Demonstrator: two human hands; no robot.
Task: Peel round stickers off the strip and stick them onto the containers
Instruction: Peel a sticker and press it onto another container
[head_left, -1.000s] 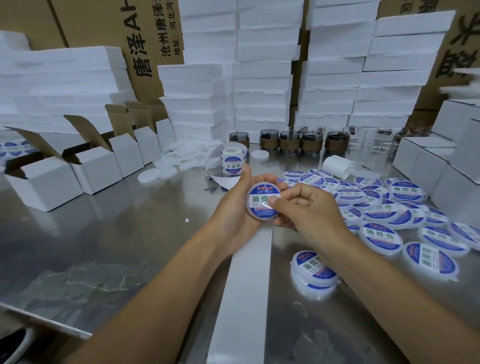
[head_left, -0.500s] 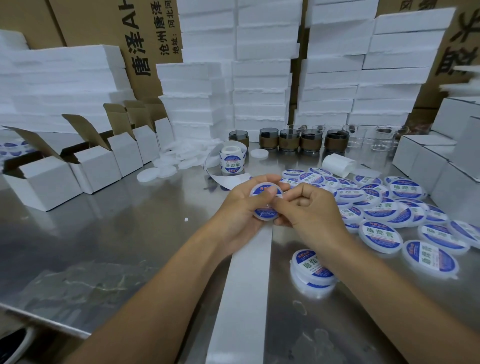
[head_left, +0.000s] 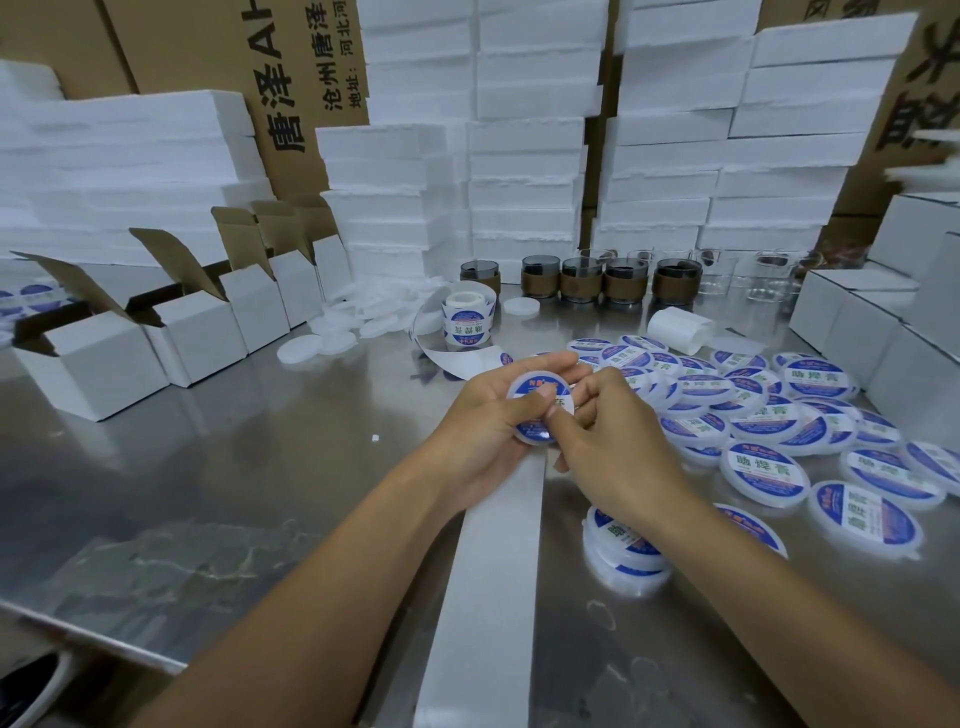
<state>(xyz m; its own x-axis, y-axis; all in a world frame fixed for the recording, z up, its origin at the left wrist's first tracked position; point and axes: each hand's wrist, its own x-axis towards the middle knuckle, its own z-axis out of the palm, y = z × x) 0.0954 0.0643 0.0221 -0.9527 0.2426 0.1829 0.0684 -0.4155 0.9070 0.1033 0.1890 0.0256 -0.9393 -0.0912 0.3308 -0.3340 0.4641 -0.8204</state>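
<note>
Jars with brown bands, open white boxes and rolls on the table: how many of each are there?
Dark jars with brown bands: 5
Open white boxes: 5
Sticker roll: 1
Plain white roll: 1
Total: 12

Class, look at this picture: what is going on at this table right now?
A person is labelling small round containers. The left hand holds one container while the right hand presses its thumb on the blue sticker. The emptied backing strip trails toward the viewer, the sticker roll stands behind, and labelled containers pile up on the right.
</note>
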